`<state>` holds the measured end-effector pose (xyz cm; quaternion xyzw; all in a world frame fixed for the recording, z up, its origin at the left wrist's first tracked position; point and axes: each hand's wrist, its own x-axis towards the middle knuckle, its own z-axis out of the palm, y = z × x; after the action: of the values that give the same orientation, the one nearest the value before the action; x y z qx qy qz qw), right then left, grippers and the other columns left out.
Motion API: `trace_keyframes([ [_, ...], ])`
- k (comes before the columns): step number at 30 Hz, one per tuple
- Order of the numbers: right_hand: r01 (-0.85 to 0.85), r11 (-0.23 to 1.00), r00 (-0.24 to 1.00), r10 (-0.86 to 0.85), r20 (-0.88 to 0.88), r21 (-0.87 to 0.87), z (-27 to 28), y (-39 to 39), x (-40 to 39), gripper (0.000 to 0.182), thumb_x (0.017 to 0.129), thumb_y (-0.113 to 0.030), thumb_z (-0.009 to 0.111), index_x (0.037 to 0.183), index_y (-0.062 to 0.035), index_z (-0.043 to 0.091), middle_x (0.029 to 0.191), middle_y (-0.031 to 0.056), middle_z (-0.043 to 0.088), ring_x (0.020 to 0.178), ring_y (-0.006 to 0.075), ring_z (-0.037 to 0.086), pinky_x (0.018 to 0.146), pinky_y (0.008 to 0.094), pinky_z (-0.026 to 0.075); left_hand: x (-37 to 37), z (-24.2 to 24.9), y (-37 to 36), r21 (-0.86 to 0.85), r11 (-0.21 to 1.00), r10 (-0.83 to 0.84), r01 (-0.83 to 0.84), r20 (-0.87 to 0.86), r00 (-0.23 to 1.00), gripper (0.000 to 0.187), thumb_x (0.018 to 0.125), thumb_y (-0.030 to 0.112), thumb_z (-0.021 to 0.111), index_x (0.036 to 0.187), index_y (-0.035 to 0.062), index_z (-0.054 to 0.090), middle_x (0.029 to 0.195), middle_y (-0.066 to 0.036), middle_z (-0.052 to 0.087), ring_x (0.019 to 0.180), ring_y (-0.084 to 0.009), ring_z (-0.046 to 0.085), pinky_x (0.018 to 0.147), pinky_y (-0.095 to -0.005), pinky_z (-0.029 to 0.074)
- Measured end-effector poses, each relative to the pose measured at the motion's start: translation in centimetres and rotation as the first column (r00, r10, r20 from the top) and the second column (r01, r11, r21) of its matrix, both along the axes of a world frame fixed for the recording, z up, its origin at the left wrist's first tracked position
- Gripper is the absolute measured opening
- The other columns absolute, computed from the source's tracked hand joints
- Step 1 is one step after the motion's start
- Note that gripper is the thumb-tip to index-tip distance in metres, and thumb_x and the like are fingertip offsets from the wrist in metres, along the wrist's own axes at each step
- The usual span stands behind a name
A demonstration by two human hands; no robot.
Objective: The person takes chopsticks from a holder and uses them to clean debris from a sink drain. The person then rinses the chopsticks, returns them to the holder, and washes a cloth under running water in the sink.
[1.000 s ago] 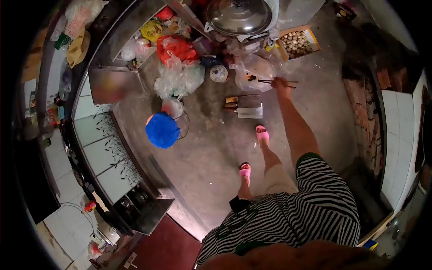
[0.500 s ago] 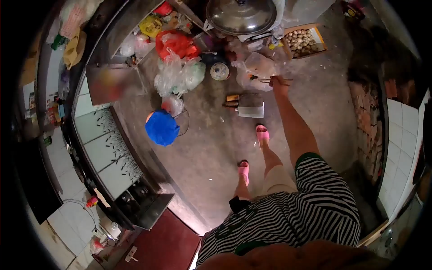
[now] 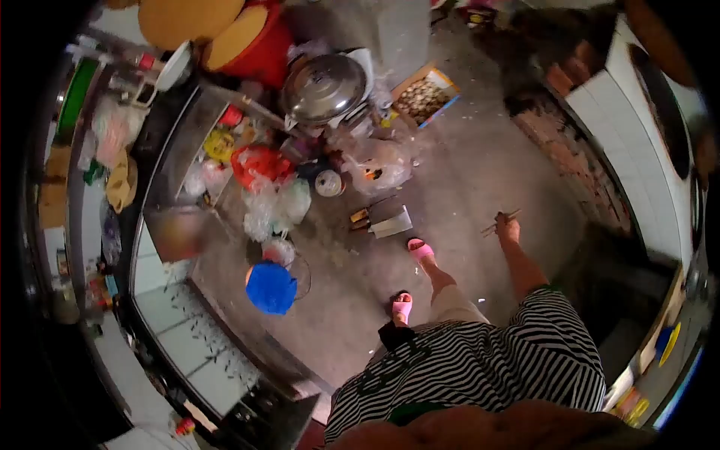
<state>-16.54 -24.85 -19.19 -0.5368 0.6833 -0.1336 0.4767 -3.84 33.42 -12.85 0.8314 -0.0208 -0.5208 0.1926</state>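
My right hand (image 3: 508,226) is closed around a few thin wooden sticks (image 3: 490,228), held over the floor to the right of my feet. The sticks cross each other and jut out on both sides of the fist; their exact kind is too small to make out. Of my left hand nothing shows. Ahead of my feet two cleavers (image 3: 391,223) lie side by side on the floor, handles pointing left. Beyond them rests a clear plastic bag (image 3: 386,166) with something orange and dark inside. I wear pink slippers (image 3: 421,250).
A large lidded pot (image 3: 324,88) stands at the back, beside a box of small round pale items (image 3: 424,97). Plastic bags (image 3: 259,166) crowd the left, near a blue-covered round thing (image 3: 271,288). Bricks (image 3: 574,157) line the right wall below a white-tiled stove (image 3: 615,112).
My right hand has drawn back from the plastic bag, moving right and nearer my body with the sticks still in it. My view has swung, so the floor items appear lower and further left.
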Motion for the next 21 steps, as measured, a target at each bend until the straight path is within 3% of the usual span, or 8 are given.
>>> trace_keyframes([
  [2, 0.113, 0.992, 0.991, -0.108, 0.073, -0.061, 1.9, 2.5, -6.3, 0.028, 0.085, -0.03, 0.054, 0.081, -0.0028, 0.061, 0.07, 0.0063, 0.06, 0.06, 0.0169, 0.055, 0.055, 0.0304, 0.043, 2.7, -0.5, 6.2, 0.014, 0.979, -0.202, 0.202, 0.102, 0.974, 0.02, 0.084, 0.024, 0.052, 0.081, 0.0053, 0.06, 0.071, -0.016, 0.056, 0.07, -0.0318, 0.055, 0.062, -0.0431, 0.043],
  [5, 0.382, 0.916, 0.862, -0.304, 0.407, -0.123, 4.4, 8.8, -14.7, 0.023, 0.085, -0.025, 0.055, 0.082, -0.0031, 0.06, 0.065, 0.0053, 0.056, 0.055, 0.0155, 0.051, 0.05, 0.0297, 0.041, 8.6, -1.6, 13.8, 0.044, 0.86, -0.5, 0.508, 0.26, 0.826, 0.02, 0.083, 0.023, 0.052, 0.082, 0.0051, 0.061, 0.073, -0.017, 0.056, 0.072, -0.0324, 0.055, 0.064, -0.0436, 0.044],
  [7, 0.406, 0.887, 0.844, -0.27, 0.463, -0.223, 7.3, 14.7, -19.7, 0.016, 0.087, -0.017, 0.054, 0.084, -0.0027, 0.059, 0.062, 0.0033, 0.052, 0.052, 0.0131, 0.048, 0.048, 0.0277, 0.04, 12.8, -2.6, 17.4, 0.076, 0.73, -0.655, 0.679, 0.357, 0.665, 0.02, 0.083, 0.023, 0.053, 0.083, 0.005, 0.062, 0.074, -0.017, 0.057, 0.074, -0.0329, 0.056, 0.065, -0.0439, 0.044],
  [10, 0.594, 0.787, 0.724, -0.433, 0.537, -0.166, 6.3, 24.1, -27.4, 0.012, 0.087, -0.015, 0.055, 0.086, -0.0028, 0.056, 0.067, 0.0032, 0.053, 0.056, 0.0133, 0.05, 0.052, 0.0294, 0.044, 19.4, -4.0, 20.0, 0.138, 0.454, -0.793, 0.88, 0.513, 0.328, 0.02, 0.083, 0.023, 0.053, 0.084, 0.0048, 0.062, 0.075, -0.018, 0.057, 0.076, -0.0335, 0.057, 0.066, -0.0444, 0.045],
  [13, 0.767, 0.642, 0.527, -0.607, 0.594, -0.024, 12.4, 33.0, -30.1, 0.01, 0.088, -0.014, 0.056, 0.088, -0.0037, 0.055, 0.071, 0.0038, 0.055, 0.059, 0.0137, 0.051, 0.054, 0.0288, 0.046, 20.6, -0.4, 16.1, 0.176, 0.369, -0.895, 0.913, 0.333, 0.297, 0.018, 0.082, 0.021, 0.054, 0.081, 0.0044, 0.061, 0.072, -0.017, 0.056, 0.072, -0.0327, 0.055, 0.063, -0.0439, 0.043],
  [15, 0.796, 0.601, 0.522, -0.623, 0.583, -0.07, 14.8, 37.6, -33.0, 0.012, 0.088, -0.016, 0.056, 0.089, -0.0039, 0.056, 0.072, 0.0033, 0.055, 0.062, 0.0134, 0.051, 0.058, 0.0285, 0.046, 19.9, 0.5, 12.2, 0.18, 0.313, -0.917, 0.933, 0.314, 0.247, 0.018, 0.082, 0.021, 0.054, 0.08, 0.0043, 0.059, 0.07, -0.016, 0.055, 0.068, -0.0311, 0.054, 0.06, -0.0427, 0.042],
  [18, 0.813, 0.563, 0.501, -0.547, 0.671, -0.148, 14.3, 42.6, -39.6, 0.021, 0.088, -0.022, 0.055, 0.096, -0.0024, 0.056, 0.083, 0.0053, 0.059, 0.075, 0.015, 0.055, 0.069, 0.0294, 0.048, 16.8, 1.6, 5.4, 0.17, 0.197, -0.922, 0.966, 0.367, 0.124, 0.017, 0.083, 0.02, 0.055, 0.077, 0.0043, 0.058, 0.066, -0.014, 0.053, 0.063, -0.0286, 0.052, 0.055, -0.0408, 0.041],
  [21, 0.889, 0.41, 0.404, -0.494, 0.77, -0.204, 21.0, 45.6, -43.9, 0.023, 0.088, -0.023, 0.055, 0.096, -0.0018, 0.057, 0.084, 0.0061, 0.058, 0.076, 0.014, 0.054, 0.07, 0.0283, 0.045, 10.8, 4.2, -1.7, 0.112, 0.054, -0.88, 0.992, 0.476, -0.006, 0.018, 0.083, 0.02, 0.055, 0.074, 0.0042, 0.056, 0.063, -0.013, 0.051, 0.057, -0.0261, 0.05, 0.05, -0.039, 0.039],
])
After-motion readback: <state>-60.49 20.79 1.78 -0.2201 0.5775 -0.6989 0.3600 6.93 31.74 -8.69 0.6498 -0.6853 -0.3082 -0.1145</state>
